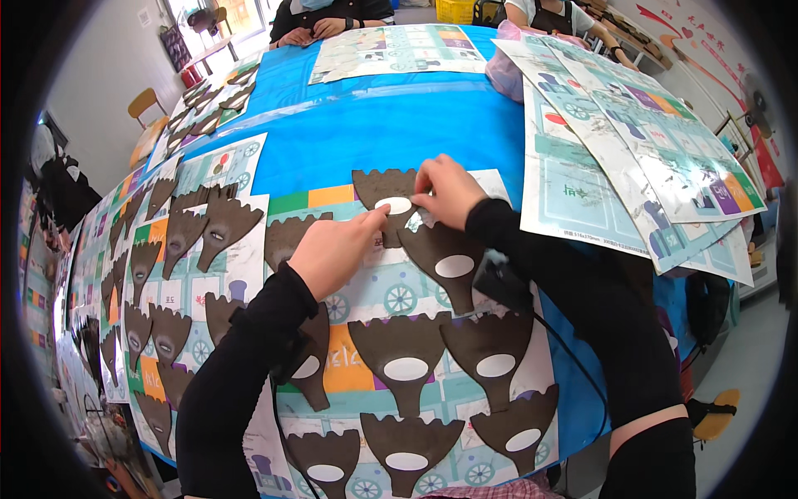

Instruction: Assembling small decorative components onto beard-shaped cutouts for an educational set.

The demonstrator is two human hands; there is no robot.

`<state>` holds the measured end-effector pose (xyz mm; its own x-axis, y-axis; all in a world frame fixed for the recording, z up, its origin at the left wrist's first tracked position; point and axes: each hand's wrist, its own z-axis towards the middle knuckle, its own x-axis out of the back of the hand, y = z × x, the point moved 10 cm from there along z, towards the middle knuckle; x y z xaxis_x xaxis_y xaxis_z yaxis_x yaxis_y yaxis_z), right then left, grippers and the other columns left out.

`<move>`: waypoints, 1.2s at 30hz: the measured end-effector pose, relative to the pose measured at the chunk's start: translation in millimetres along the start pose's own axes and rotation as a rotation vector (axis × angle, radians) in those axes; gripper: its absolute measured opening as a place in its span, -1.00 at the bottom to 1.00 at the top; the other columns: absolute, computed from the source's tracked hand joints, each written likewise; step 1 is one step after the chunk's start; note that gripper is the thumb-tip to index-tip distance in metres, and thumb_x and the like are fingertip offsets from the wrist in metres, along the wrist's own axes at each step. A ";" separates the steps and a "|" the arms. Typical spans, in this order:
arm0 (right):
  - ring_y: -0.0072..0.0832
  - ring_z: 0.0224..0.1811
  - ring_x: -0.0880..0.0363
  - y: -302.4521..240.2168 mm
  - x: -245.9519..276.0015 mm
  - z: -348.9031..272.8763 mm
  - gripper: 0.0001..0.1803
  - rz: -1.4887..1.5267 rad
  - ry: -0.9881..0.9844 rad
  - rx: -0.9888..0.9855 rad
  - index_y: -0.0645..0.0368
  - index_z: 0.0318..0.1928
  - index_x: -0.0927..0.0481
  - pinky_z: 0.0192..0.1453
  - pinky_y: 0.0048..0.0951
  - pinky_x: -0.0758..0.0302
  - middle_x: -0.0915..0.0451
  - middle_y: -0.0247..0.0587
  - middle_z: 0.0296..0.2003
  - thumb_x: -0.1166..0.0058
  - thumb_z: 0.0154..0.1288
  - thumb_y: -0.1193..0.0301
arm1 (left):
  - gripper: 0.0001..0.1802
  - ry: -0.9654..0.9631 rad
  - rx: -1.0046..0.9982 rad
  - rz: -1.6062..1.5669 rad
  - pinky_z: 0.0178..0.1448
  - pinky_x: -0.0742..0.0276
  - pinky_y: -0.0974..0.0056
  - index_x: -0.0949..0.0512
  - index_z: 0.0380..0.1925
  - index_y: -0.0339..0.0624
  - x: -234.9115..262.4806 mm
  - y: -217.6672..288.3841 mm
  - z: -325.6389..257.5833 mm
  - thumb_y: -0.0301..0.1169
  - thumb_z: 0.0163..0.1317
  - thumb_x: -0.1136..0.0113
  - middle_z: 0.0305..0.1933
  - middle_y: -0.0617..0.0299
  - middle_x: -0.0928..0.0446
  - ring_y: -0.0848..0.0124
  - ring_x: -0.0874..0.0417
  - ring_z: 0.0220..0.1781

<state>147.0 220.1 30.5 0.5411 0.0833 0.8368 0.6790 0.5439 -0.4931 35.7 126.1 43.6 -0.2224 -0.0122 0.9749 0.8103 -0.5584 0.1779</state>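
While the white oval (397, 202) is touched by the left hand (339, 251), skewing could be caused by the bunched right hand (451, 191) alongside; neither grip's gap nor hold can be told.

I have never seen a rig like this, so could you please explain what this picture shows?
There is no machine: these are a person's own bare left hand and right hand, in black sleeves. A wide fisheye camera on their head looks down, so straight edges bend. On the bright blue table cover lie printed, pale-green-and-white sheets and flat, dark brown, fan-shaped pieces, many bearing a white oval. Both hands are at one such piece; the right seems to pinch something small and whitish, too unclear to name.
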 end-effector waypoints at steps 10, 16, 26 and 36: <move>-0.20 0.08 -0.42 -52.4 -12.8 -42.3 -0.45 -0.269 -0.134 0.423 0.27 0.09 -0.48 0.16 -0.31 -0.40 -0.45 -0.13 0.01 0.01 -0.01 0.72 | -0.56 -0.020 0.007 0.014 -0.29 -0.53 0.11 -0.35 0.15 -0.18 2.5 -2.4 1.2 -0.47 0.23 0.00 -0.18 0.08 -0.60 0.09 -0.64 -0.35; -0.25 0.01 -0.44 -57.8 -13.9 -41.0 -0.53 -0.361 -0.114 0.478 0.21 0.06 -0.50 0.08 -0.32 -0.42 -0.45 -0.17 -0.09 0.00 0.05 0.63 | -0.63 -0.037 -0.033 0.054 -0.34 -0.53 0.12 -0.36 0.04 -0.19 2.3 -0.1 5.7 -0.53 0.19 0.01 -0.30 0.07 -0.58 0.07 -0.63 -0.40; -0.25 -0.01 -0.45 -57.3 -11.5 -41.0 -0.48 -0.430 -0.152 0.467 0.11 0.08 -0.50 0.09 -0.28 -0.38 -0.45 -0.17 -0.13 -0.03 0.02 0.63 | -0.47 -0.071 0.029 0.046 -0.29 -0.53 0.14 -0.35 0.18 -0.10 -1.2 -5.8 7.4 -0.58 0.15 0.02 -0.16 0.16 -0.62 0.09 -0.64 -0.37; -0.15 0.09 -0.44 -80.7 15.4 -31.4 -0.61 -0.072 0.102 0.394 0.10 -0.03 -0.56 0.15 -0.22 -0.38 -0.47 -0.09 0.01 0.00 0.10 0.64 | -0.64 0.197 0.244 -0.660 -0.46 -0.42 0.35 -0.34 0.16 -0.17 29.6 -26.0 -13.6 -0.33 0.44 0.18 -0.25 0.16 -0.62 0.38 -0.53 -0.54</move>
<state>116.1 151.2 75.7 0.5588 -0.0394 0.8284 0.4858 0.8251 -0.2885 0.7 128.9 66.0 -0.7812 0.1014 0.6159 0.5661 -0.3007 0.7676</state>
